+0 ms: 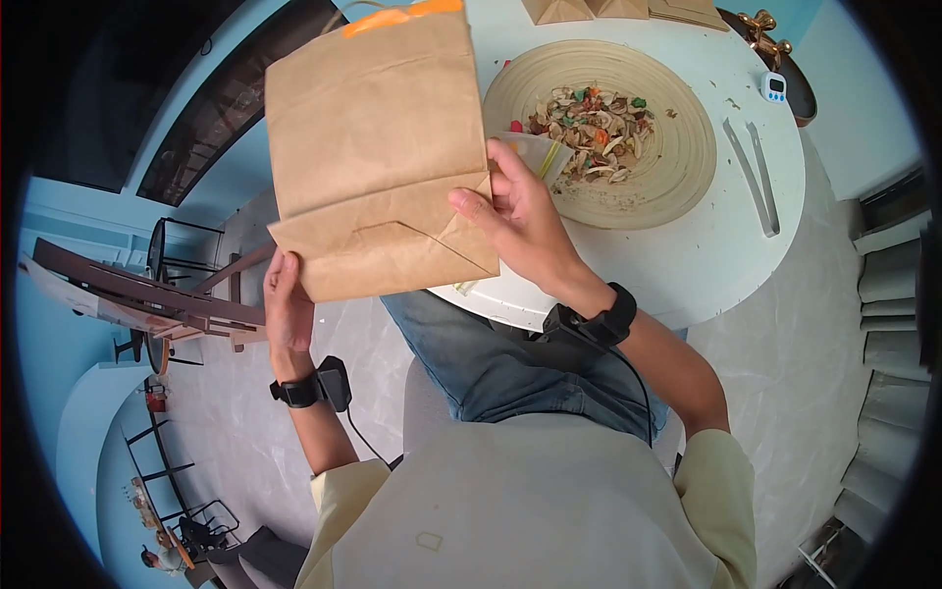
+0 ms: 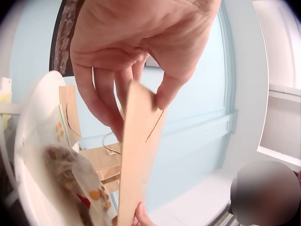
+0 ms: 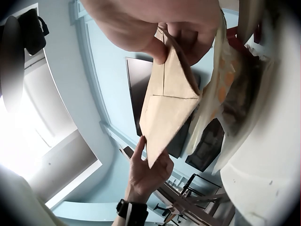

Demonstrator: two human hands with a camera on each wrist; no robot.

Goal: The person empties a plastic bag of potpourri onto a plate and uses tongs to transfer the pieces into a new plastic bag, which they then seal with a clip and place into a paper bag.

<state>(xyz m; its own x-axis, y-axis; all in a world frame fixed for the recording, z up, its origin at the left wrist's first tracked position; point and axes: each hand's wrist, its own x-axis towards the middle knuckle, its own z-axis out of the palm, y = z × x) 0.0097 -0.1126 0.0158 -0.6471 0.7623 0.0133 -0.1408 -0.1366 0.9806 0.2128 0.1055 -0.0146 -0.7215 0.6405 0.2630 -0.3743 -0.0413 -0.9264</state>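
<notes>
A flat brown paper bag (image 1: pixel 378 128) is held up over the left part of the table, its folded bottom panel toward the body and an orange patch at its far end. My left hand (image 1: pixel 289 304) pinches the bag's near left corner, thumb on top. On the opposite side my right hand (image 1: pixel 525 221) grips the right edge, thumb on the folded bottom. The left wrist view shows the bag (image 2: pixel 141 155) edge-on between thumb and fingers. In the right wrist view, the triangular fold of its bottom faces the camera below my right hand (image 3: pixel 160 28).
A round woven tray (image 1: pixel 677 196) bears dried, multicoloured pieces. Beside my right hand, a clear plastic pouch (image 1: pixel 540 152) overlaps its edge. Metal tongs (image 1: pixel 760 182) and a small white timer (image 1: pixel 773 86) are on the white table's right side. More brown paper bags (image 1: pixel 589 10) stand at the back.
</notes>
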